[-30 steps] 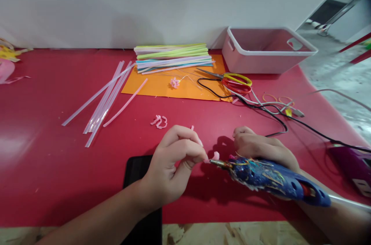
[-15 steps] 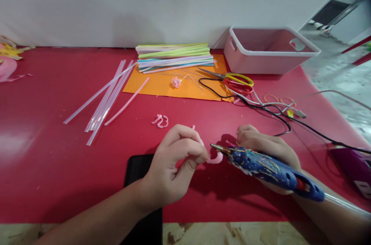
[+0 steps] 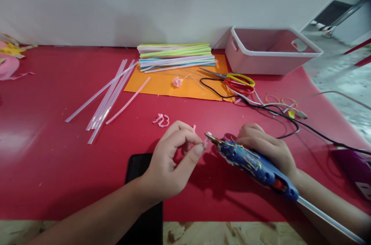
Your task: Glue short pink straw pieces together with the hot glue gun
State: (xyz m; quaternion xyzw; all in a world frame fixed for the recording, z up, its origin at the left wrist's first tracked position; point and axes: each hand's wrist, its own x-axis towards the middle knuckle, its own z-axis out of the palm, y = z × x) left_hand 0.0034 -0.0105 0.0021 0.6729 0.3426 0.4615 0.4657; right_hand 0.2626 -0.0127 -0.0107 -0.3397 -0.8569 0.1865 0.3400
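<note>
Between thumb and fingertips, my left hand pinches a short curled pink pipe cleaner piece, partly hidden by the fingers. My right hand is wrapped round a blue hot glue gun stained with dried glue, a clear glue stick running out of its back. The metal nozzle is right at the pink piece; whether they touch I cannot tell. Beyond my left hand lie some curly pink pipe cleaner pieces. A small pink flower on a thin stem rests on the orange envelope.
Clear glue sticks and a pink pipe cleaner lie left. Bundled pipe cleaners, scissors and a pink bin are at the back. Cables cross the right side. A black phone-like slab lies under my left forearm.
The glue gun has moved left and slightly up, its nozzle now at the pink piece. My left hand has turned the piece, so less of it shows beyond the fingertips.
</note>
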